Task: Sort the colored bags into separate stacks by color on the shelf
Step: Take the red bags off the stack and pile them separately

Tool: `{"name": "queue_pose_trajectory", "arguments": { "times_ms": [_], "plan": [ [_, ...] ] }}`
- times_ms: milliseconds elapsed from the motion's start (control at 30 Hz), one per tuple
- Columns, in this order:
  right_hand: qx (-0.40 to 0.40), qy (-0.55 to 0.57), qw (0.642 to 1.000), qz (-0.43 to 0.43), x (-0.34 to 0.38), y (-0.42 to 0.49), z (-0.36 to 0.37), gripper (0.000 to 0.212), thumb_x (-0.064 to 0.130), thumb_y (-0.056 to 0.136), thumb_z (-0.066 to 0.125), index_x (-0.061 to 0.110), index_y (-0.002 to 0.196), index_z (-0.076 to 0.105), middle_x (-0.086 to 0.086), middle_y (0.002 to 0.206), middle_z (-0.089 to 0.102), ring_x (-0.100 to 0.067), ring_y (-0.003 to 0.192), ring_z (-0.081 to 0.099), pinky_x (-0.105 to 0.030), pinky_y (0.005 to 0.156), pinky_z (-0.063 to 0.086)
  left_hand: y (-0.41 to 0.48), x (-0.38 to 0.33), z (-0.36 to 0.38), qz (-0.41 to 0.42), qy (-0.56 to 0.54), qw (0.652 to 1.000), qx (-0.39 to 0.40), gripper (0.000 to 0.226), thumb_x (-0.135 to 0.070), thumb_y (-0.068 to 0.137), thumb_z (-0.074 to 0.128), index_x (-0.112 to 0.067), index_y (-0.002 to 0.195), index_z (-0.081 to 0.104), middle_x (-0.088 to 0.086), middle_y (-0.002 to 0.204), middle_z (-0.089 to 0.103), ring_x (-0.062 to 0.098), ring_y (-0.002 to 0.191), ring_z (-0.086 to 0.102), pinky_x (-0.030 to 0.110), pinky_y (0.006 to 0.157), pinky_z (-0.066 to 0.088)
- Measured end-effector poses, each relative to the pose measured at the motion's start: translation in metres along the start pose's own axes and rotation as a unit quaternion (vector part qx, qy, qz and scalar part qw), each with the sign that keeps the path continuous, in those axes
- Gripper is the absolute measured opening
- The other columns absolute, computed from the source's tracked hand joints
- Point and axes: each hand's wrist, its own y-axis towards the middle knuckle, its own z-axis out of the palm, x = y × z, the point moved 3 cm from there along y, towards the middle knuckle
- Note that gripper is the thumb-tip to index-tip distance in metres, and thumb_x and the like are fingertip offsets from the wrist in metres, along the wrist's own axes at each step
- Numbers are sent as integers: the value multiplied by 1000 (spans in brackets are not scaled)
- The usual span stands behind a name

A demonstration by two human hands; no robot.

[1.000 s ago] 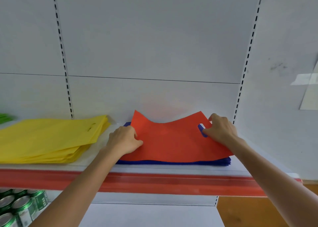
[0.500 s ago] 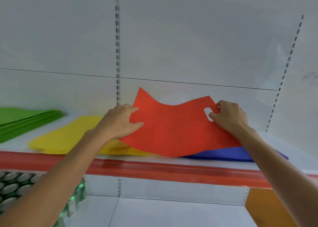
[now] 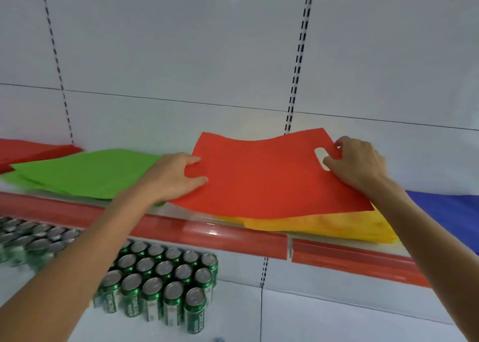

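A red bag [image 3: 267, 175] hangs flat in the air above the shelf, held by both hands. My left hand [image 3: 172, 177] pinches its left edge. My right hand [image 3: 359, 164] grips its right edge at the handle cut-out. Under the bag lies the yellow stack [image 3: 337, 225]. A green stack [image 3: 85, 172] lies to its left, and a red stack [image 3: 31, 151] sits at the far left. The blue stack [image 3: 451, 212] shows at the right edge.
The shelf has a red front strip [image 3: 202, 234]. Several green cans [image 3: 160, 284] stand on the shelf below, at the left. A white back panel with slotted uprights [image 3: 295, 82] rises behind the stacks.
Both hands have lifted the red bag off the blue stack and carried it left, past the yellow stack. The view swung left, bringing the green and red stacks in.
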Motion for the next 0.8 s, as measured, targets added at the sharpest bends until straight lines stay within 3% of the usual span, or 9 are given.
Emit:
{"name": "queue_pose_trajectory", "arguments": {
  "times_ms": [300,533,800],
  "plan": [
    [21,-46,999,-3,143,6,55,40,35,88,54,10,120,54,-12,118,59,-33,106,56,-36,78,40,23,141,-47,5,-21,1000,-13,54,-33,86,62,-16,135,48,0,141,47,17,129,43,22,103,29],
    [4,-24,999,40,273,-20,99,48,50,89,48,11,115,57,-14,113,61,-35,102,56,-35,74,36,33,278,-110,35,-14,999,1,51,-32,87,62,-19,134,49,-2,139,48,18,127,45,24,102,30],
    [10,-52,997,-49,447,-33,138,42,46,94,42,7,104,56,-13,99,62,-33,86,56,-33,67,35,30,432,-175,-20,-15,1000,-11,56,-42,85,60,-16,133,51,0,140,47,17,130,42,26,104,28]
  ]
}}
